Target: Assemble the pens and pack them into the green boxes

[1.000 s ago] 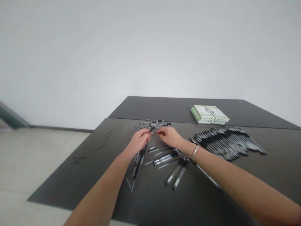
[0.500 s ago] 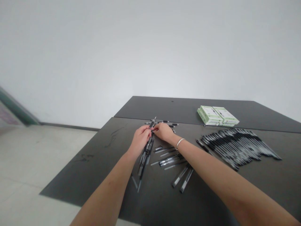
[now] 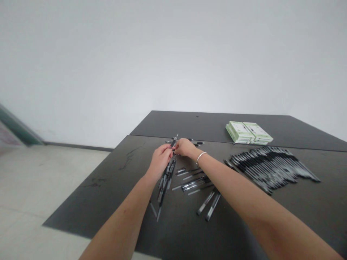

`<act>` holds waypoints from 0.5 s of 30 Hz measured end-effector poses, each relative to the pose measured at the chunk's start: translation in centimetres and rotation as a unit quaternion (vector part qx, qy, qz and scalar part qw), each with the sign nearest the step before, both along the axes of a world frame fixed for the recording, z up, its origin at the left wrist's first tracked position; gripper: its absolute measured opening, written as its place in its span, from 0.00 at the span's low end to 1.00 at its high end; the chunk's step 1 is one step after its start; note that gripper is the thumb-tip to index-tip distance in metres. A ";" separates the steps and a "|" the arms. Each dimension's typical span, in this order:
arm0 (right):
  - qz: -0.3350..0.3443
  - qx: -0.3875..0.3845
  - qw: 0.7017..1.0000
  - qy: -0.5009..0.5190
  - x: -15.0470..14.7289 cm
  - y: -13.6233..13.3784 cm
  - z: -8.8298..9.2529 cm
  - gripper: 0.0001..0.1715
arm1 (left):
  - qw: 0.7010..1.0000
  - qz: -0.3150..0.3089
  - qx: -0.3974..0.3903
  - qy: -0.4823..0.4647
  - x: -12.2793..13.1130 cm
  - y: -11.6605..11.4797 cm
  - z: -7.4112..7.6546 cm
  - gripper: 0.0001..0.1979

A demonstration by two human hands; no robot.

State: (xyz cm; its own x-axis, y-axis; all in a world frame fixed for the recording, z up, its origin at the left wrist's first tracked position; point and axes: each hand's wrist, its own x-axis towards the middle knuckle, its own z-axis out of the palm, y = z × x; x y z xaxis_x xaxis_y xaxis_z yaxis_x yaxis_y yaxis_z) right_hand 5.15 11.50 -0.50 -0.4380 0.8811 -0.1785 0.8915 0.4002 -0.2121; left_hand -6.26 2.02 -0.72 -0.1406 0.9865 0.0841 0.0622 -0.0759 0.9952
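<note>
Here we go, my left hand (image 3: pixel 162 161) and right hand (image 3: pixel 184 147) are together over the middle of the dark table (image 3: pixel 94 177)! My left fingers are pressed together and curled around a clear-barrelled pen (image 3: pixel 174 142), which tilts up between my hands. My right fingertips are right at that same pen from the other side, though I can't tell whether they're actually pinching it.

Just below my left hand, a narrow heap of pens (image 3: pixel 166 180) lies along the tabletop, and more loose pens (image 3: pixel 193 182) sit off to the right of it. Nearer me, a pair of pens (image 3: pixel 209 206) lies apart from them, tips pointing my way.

Over on the right, a long fanned row of pens (image 3: pixel 271 168) lies neatly side by side, straight on the table with no container around it. Beyond that, near the seam (image 3: pixel 217 142) between the two tabletops, two green-and-white boxes (image 3: pixel 248 132) sit next to each other, touching. They look shut, so what's inside I can't tell! A silver bangle (image 3: pixel 201 157) circles my right wrist.
</note>
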 end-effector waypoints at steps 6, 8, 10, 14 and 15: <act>-0.001 0.004 1.000 0.016 0.0 -0.5 0.1 0.19 | 1.000 0.001 0.001 0.006 0.0 0.0 -0.1 0.08; 0.001 0.008 1.000 0.029 0.1 -0.6 0.0 0.19 | 1.000 0.000 0.001 0.004 0.1 0.0 0.0 0.09; 0.003 0.011 0.999 0.047 0.2 -0.7 -0.1 0.19 | 1.000 -0.002 0.002 0.000 0.1 -0.1 0.0 0.09; 0.014 0.015 0.993 0.114 0.7 -1.0 0.0 0.14 | 1.000 -0.010 0.004 -0.008 0.2 -0.2 0.0 0.08; 0.016 0.016 0.990 0.140 0.9 -1.0 0.1 0.11 | 1.000 -0.015 0.007 -0.009 0.2 -0.2 -0.1 0.07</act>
State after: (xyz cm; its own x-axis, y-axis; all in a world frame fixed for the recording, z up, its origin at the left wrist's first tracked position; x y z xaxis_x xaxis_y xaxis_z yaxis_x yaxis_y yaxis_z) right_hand 6.06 10.47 -0.39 -0.4946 0.8690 -0.0178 0.7864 0.4387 -0.4349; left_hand -6.11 1.83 -0.79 -0.1117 0.9892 0.0950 0.0421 -0.0908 0.9950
